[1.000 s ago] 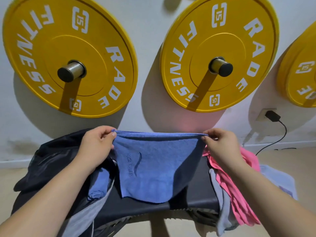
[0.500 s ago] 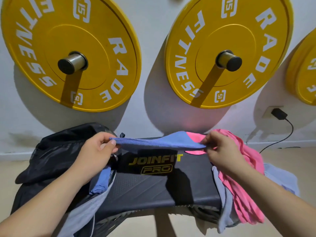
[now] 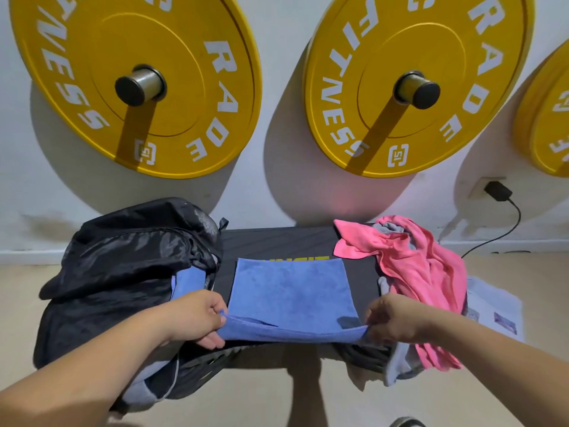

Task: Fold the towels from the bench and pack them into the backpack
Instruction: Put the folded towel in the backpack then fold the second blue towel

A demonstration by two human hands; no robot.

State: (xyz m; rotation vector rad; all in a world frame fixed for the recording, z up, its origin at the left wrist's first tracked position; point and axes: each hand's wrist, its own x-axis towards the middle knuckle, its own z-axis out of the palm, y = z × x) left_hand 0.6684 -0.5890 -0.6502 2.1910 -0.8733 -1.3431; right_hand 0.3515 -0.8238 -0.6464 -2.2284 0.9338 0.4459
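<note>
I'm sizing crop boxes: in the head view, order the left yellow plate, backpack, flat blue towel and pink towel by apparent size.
1. left yellow plate, though cropped at the top
2. backpack
3. blue towel and pink towel look about alike; the pink one is bunched, so no ranking.

The lettering (image 3: 303, 258) on the bench (image 3: 277, 241) is mostly covered by the blue towel (image 3: 292, 291); the third plate (image 3: 551, 112) is cut off by the right edge.
</note>
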